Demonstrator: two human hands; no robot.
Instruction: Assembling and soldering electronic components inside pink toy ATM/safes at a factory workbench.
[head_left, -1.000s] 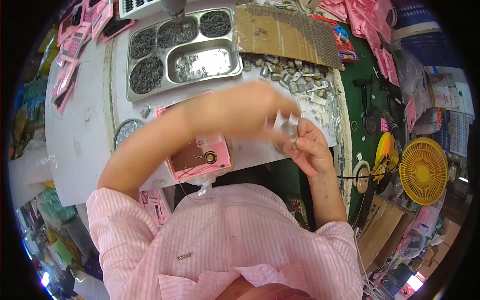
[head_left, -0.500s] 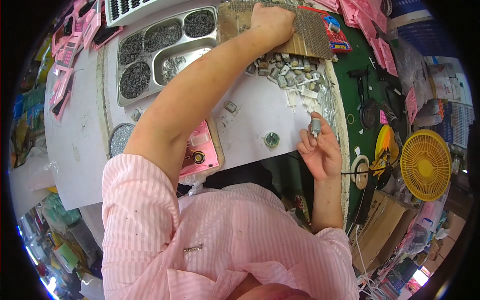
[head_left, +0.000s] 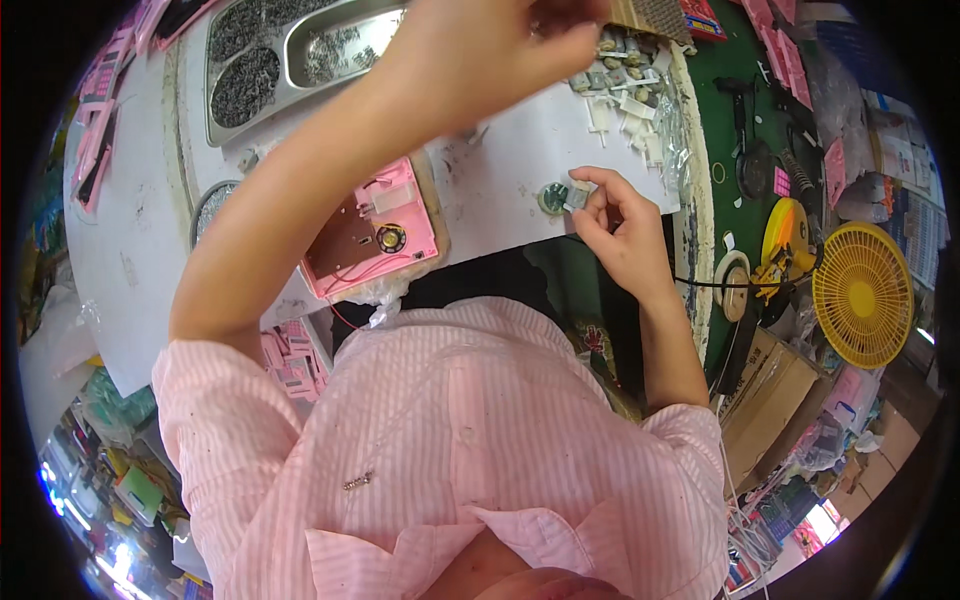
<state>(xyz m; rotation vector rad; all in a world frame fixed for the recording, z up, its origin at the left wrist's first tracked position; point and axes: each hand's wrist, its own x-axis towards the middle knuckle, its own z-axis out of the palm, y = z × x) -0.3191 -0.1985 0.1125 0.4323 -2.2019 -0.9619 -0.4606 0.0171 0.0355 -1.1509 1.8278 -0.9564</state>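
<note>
The right hand [head_left: 618,232] pinches a small grey part [head_left: 577,195] (beside a round speaker [head_left: 552,198]); the left hand's [head_left: 490,45] grip is unclear.

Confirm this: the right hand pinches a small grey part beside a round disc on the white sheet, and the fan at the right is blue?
Not quite. The head view shows the fan is yellow, not blue. The rest stands: the right hand pinches a small grey part beside the round disc on the white sheet.

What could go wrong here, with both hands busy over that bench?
1. The right hand pinches a small grey part only at its fingers, near the table edge; a slip could drop it off the bench.
2. The left hand reaches over the pile of small parts, and the forearm could knock the open pink casing, which overhangs the edge.
</note>
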